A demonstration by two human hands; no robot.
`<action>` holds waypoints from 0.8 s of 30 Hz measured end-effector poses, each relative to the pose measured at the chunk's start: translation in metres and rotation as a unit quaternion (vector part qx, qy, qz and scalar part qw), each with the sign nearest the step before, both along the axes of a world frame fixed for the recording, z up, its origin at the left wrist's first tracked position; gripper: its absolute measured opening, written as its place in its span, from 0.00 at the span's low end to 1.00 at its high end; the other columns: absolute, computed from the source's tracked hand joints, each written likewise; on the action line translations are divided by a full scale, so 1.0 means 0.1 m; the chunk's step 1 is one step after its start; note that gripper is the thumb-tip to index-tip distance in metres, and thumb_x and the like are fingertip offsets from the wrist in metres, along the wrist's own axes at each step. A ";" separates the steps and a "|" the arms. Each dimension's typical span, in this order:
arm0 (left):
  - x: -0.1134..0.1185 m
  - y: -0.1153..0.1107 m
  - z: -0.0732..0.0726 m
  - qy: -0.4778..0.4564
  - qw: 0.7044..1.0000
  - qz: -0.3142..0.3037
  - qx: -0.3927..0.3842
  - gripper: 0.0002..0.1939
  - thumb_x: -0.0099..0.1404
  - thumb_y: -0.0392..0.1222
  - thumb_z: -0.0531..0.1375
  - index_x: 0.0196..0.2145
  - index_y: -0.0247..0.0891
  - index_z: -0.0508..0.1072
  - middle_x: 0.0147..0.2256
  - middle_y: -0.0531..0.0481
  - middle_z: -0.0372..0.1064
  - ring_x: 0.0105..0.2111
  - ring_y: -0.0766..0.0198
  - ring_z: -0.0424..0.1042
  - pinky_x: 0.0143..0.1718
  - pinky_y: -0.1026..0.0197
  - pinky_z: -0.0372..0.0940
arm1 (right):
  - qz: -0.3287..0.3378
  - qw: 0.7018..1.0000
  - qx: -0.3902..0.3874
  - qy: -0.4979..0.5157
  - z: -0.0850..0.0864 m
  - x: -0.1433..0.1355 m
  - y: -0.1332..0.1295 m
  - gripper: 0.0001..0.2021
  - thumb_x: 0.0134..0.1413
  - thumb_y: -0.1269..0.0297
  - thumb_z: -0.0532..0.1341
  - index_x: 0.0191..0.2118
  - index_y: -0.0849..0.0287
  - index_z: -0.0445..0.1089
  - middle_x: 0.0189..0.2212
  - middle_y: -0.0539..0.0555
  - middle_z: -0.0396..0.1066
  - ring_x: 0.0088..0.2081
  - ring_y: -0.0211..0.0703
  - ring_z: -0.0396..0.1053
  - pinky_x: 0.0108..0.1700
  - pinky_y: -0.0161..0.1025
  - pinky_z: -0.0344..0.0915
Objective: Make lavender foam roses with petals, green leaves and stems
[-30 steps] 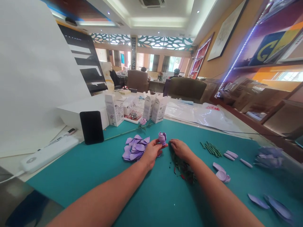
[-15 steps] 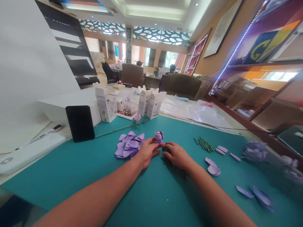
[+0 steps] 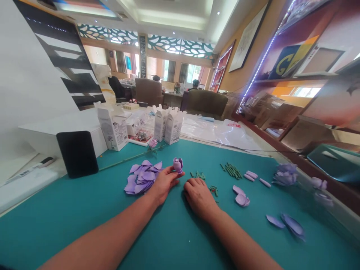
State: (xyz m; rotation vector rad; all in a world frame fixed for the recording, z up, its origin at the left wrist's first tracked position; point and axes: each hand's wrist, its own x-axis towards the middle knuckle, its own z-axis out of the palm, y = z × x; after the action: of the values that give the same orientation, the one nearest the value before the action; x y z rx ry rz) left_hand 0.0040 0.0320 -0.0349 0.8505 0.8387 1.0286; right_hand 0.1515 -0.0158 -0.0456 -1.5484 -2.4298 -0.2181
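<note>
My left hand (image 3: 164, 183) is closed on a small purple flower bud (image 3: 177, 165), held upright at the fingertips just above the green mat. Left of it lies a heap of loose purple petals (image 3: 144, 176). My right hand (image 3: 198, 193) rests low on the mat, apart from the bud, with its fingers curled under and pressed together; whatever they hold, if anything, is hidden. Small green pieces (image 3: 200, 175) lie just beyond its knuckles, and more green and red bits (image 3: 214, 190) lie at its right side.
Green stem pieces (image 3: 234, 170), rolled purple petals (image 3: 251, 175) and cupped petals (image 3: 242, 200) lie to the right. Purple blooms (image 3: 285, 174) sit farther right. A long-stemmed rose (image 3: 152, 143), white boxes (image 3: 173, 127) and a black tablet-like panel (image 3: 77, 153) stand or lie behind.
My right hand has drawn back from the bud and lowered to the mat, its fingers curling in. My left hand still holds the bud. The camera view has turned slightly right.
</note>
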 end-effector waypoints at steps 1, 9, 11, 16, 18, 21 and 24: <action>0.00 0.00 0.00 0.003 1.000 -0.003 -0.005 0.13 0.55 0.37 0.61 0.40 0.38 0.71 0.39 0.48 0.73 0.45 0.62 0.70 0.42 0.63 0.59 | -0.005 1.000 -0.005 0.017 0.01 0.04 0.03 0.08 0.57 0.72 0.53 0.32 0.58 0.68 0.35 0.55 0.69 0.39 0.46 0.64 0.46 0.43 0.60; -0.02 0.02 -0.01 -0.002 1.000 -0.010 -0.001 0.15 0.55 0.39 0.61 0.42 0.37 0.70 0.41 0.45 0.73 0.46 0.60 0.70 0.42 0.62 0.59 | -0.062 0.990 -0.087 0.096 0.07 0.33 0.50 0.19 0.63 0.60 0.48 0.51 0.59 0.68 0.52 0.61 0.67 0.54 0.49 0.62 0.56 0.46 0.56; -0.02 0.03 -0.02 -0.005 1.000 -0.016 -0.004 0.15 0.55 0.40 0.62 0.42 0.38 0.70 0.41 0.45 0.73 0.47 0.59 0.70 0.43 0.61 0.59 | -0.059 0.989 -0.101 0.095 0.02 0.37 0.53 0.19 0.63 0.60 0.47 0.50 0.59 0.70 0.51 0.60 0.68 0.54 0.48 0.62 0.56 0.45 0.56; -0.02 0.02 -0.03 -0.010 1.000 -0.017 0.003 0.15 0.56 0.38 0.61 0.42 0.37 0.70 0.41 0.44 0.73 0.47 0.59 0.70 0.43 0.61 0.60 | -0.042 0.986 -0.123 0.105 -0.02 0.47 0.39 0.22 0.63 0.55 0.44 0.50 0.58 0.70 0.53 0.59 0.67 0.55 0.48 0.62 0.57 0.45 0.56; -0.01 0.01 -0.02 -0.009 1.000 -0.024 -0.001 0.15 0.56 0.38 0.61 0.43 0.37 0.70 0.41 0.44 0.73 0.47 0.59 0.70 0.43 0.61 0.60 | -0.043 0.982 -0.131 0.130 0.01 0.53 0.30 0.24 0.63 0.54 0.43 0.51 0.58 0.69 0.52 0.59 0.68 0.54 0.47 0.64 0.56 0.45 0.59; -0.01 0.01 -0.01 -0.008 1.000 -0.026 -0.009 0.16 0.56 0.38 0.62 0.43 0.38 0.70 0.40 0.44 0.73 0.47 0.59 0.70 0.42 0.62 0.60 | -0.078 0.967 -0.114 0.214 0.05 0.68 0.18 0.24 0.62 0.53 0.42 0.53 0.58 0.67 0.52 0.59 0.69 0.53 0.48 0.65 0.55 0.47 0.60; -0.01 0.01 -0.01 -0.009 1.000 -0.020 -0.011 0.16 0.56 0.37 0.61 0.43 0.37 0.69 0.39 0.45 0.73 0.47 0.59 0.70 0.42 0.62 0.61 | -0.108 0.958 -0.078 0.253 -0.02 0.82 0.03 0.26 0.60 0.50 0.45 0.57 0.59 0.62 0.55 0.60 0.65 0.56 0.51 0.62 0.58 0.50 0.58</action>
State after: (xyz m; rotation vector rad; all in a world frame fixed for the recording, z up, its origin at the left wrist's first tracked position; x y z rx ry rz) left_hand 0.0029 0.0330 -0.0356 0.8359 0.8136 0.9895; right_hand 0.2333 -0.0131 -0.0477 -1.6829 -1.9188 0.3069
